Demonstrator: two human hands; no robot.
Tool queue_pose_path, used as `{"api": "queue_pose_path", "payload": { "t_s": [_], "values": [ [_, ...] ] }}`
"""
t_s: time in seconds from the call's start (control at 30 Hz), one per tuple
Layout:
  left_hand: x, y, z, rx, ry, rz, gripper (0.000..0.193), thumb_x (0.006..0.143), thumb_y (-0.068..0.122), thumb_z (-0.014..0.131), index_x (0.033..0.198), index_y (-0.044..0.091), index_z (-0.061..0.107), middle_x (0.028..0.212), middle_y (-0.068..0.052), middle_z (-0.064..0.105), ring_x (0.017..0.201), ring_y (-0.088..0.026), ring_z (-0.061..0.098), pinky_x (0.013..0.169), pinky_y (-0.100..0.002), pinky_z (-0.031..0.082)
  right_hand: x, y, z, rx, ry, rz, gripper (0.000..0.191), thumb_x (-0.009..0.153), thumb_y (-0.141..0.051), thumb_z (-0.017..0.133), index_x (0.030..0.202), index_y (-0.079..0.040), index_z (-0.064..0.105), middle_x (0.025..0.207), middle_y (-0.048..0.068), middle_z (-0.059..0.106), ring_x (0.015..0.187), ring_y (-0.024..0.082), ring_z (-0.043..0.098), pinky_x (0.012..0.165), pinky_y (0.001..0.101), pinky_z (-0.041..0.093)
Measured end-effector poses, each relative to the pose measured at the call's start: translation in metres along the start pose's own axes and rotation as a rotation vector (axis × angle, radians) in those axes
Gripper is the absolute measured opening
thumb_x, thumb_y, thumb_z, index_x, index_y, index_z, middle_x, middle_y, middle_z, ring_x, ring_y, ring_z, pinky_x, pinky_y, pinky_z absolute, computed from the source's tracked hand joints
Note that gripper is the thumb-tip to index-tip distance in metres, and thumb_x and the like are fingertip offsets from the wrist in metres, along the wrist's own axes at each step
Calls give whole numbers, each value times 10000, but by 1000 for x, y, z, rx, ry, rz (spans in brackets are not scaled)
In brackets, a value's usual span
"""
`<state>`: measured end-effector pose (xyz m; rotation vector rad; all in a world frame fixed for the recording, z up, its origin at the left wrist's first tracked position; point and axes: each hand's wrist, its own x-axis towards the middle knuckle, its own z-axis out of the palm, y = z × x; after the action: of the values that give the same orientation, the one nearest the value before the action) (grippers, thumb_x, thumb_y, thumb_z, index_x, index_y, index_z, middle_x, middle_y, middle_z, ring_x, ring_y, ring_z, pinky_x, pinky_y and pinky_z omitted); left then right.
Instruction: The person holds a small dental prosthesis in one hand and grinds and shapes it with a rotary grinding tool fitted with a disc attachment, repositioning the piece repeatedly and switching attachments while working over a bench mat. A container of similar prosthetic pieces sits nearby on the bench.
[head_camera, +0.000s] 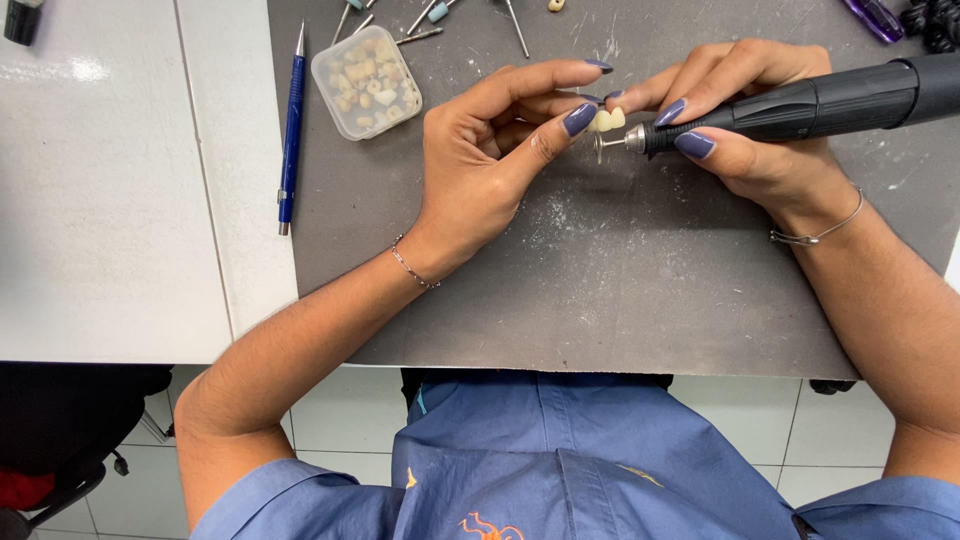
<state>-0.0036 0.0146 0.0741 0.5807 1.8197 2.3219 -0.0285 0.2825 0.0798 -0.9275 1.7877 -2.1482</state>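
— Teeth, a small cream piece, are sitting upper centre of the frame, over the grey mat. What's gripping them?

— The left hand is pinching them at its fingertips. The right hand is clasping the black handpiece, its disc touching them.

— Anything lying nearby?

— A box and pen, upper left.

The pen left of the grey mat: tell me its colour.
The pen is blue with a silver tip and clip, seen in the head view.
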Motion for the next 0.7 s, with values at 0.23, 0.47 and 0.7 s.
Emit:
{"api": "queue_pose_path", "payload": {
  "t_s": [0.23,0.47,0.7],
  "values": [
    [0,0,0,-10,-4,8,236,1102,5,690,1332,33,648,1162,-67,721,1117,-120,740,1028,-225,634,1,0,1,4,6,0,103,1022,-139,750,1088,-94,685,996,102,719,1128,278,735,1023,388,645],
    [0,-2,0,-18,23,-15,223,1084,6,705,1302,12,660,1133,-77,756,1068,-104,739,971,-211,637,1,-4,2,42,11,18,127,1016,-164,752,1094,-98,677,1027,101,718,1140,293,733,1045,407,640],
    [1,-6,-2,-68,33,-14,193,1074,14,719,1263,2,682,1115,-75,752,1028,-102,736,943,-215,641,1,-3,3,6,6,15,114,1022,-131,764,1098,-94,687,990,102,718,1151,295,725,1043,407,636]
  ]
}}
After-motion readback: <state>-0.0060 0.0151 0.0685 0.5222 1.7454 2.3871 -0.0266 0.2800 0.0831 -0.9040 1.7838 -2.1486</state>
